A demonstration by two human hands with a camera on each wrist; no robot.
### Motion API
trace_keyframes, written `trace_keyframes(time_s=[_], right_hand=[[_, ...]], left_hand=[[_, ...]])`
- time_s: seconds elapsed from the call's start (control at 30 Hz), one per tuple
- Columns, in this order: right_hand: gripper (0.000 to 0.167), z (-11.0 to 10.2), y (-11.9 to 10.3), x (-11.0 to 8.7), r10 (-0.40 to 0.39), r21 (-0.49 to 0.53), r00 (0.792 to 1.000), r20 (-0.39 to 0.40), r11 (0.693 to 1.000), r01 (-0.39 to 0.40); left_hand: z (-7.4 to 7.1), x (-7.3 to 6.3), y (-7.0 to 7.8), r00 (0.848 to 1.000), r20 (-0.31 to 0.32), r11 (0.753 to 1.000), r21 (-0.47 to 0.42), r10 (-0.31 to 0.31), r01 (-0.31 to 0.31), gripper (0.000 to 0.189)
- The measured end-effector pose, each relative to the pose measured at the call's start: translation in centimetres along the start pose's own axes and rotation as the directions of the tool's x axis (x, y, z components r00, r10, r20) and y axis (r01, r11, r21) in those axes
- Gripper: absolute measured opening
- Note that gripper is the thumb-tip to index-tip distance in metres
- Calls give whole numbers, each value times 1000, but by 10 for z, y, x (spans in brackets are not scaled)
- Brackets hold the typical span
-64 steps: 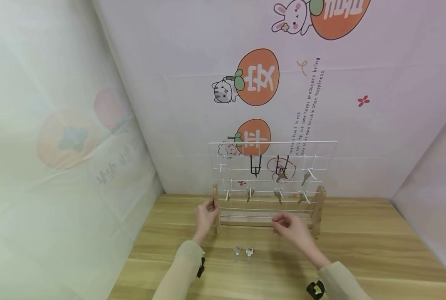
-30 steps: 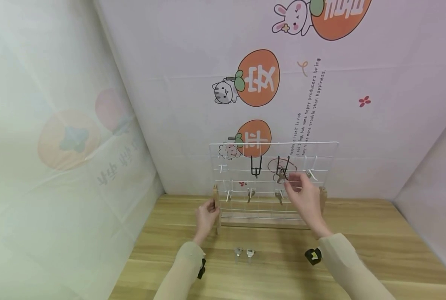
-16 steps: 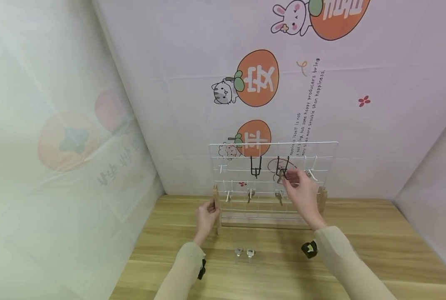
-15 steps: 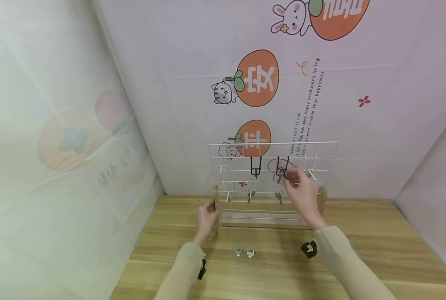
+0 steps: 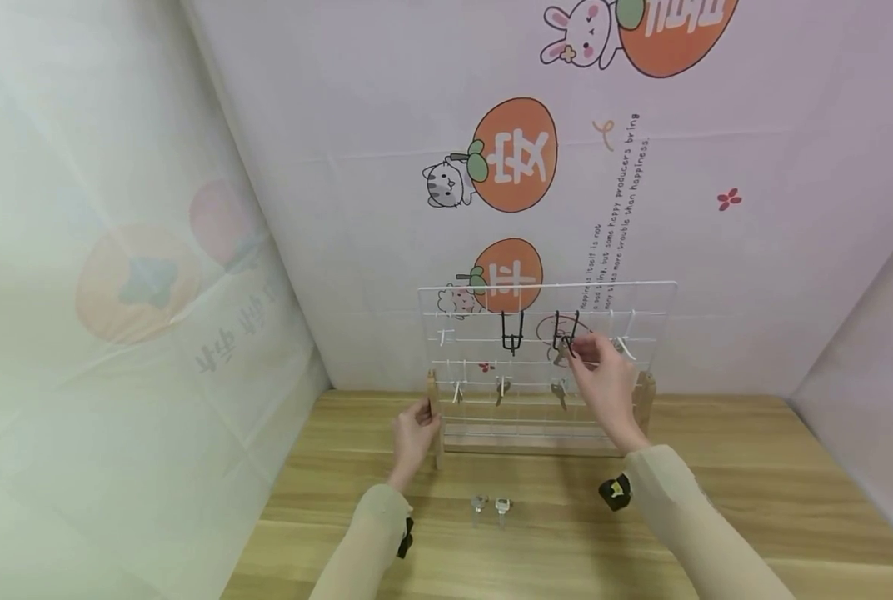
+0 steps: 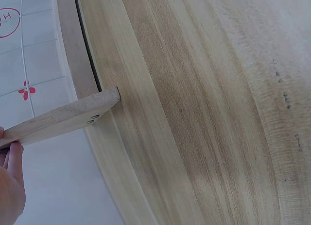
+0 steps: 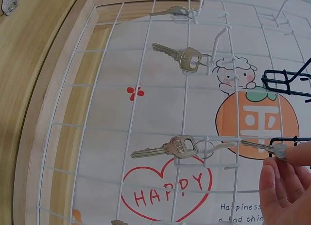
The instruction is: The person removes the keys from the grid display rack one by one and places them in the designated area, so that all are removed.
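A white wire grid rack point(image 5: 547, 285) stands on the table in a wooden frame. My left hand point(image 5: 415, 435) grips the rack's left wooden post point(image 6: 63, 117), its fingers on the edge in the left wrist view. Up at the right black hook point(image 5: 566, 321), my right hand point(image 5: 606, 387) pinches a small metal key point(image 7: 265, 147) between thumb and fingers. The hook is partly hidden behind those fingers. Beside this hand a silver key point(image 7: 182, 147) hangs by its ring from a white hook point(image 7: 224, 145), and another key point(image 7: 189, 60) hangs farther along.
Two keys, a left one point(image 5: 479, 504) and a right one point(image 5: 502, 506), lie on the wooden table point(image 5: 566, 550) in front of the rack. A second black hook point(image 5: 512, 333) hangs left of the right hand. A printed cloth point(image 5: 386, 250) stands behind.
My right hand has risen from low before the rack to the right black hook, where it now pinches the key hanging there. My left hand stays on the post.
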State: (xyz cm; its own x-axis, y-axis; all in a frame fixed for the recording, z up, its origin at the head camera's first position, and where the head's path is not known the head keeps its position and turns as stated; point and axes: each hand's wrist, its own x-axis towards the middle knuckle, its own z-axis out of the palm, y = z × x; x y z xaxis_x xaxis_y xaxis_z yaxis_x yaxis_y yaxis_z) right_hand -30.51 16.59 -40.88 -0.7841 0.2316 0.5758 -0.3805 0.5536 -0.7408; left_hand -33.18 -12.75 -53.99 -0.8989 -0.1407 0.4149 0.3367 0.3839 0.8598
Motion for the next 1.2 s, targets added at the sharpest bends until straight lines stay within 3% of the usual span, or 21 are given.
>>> trace_keyframes(time_s=[0.3, 1.2], right_hand=[[18, -2, -2, 0, 11, 12, 1000, 10, 1000, -11], [20, -17, -12, -15, -49, -6, 996, 68, 999, 50]], left_hand=[[0, 1, 1, 1000, 9, 1000, -14, -17, 17, 31], [1, 0, 0, 999, 11, 999, -19, -46, 47, 31]])
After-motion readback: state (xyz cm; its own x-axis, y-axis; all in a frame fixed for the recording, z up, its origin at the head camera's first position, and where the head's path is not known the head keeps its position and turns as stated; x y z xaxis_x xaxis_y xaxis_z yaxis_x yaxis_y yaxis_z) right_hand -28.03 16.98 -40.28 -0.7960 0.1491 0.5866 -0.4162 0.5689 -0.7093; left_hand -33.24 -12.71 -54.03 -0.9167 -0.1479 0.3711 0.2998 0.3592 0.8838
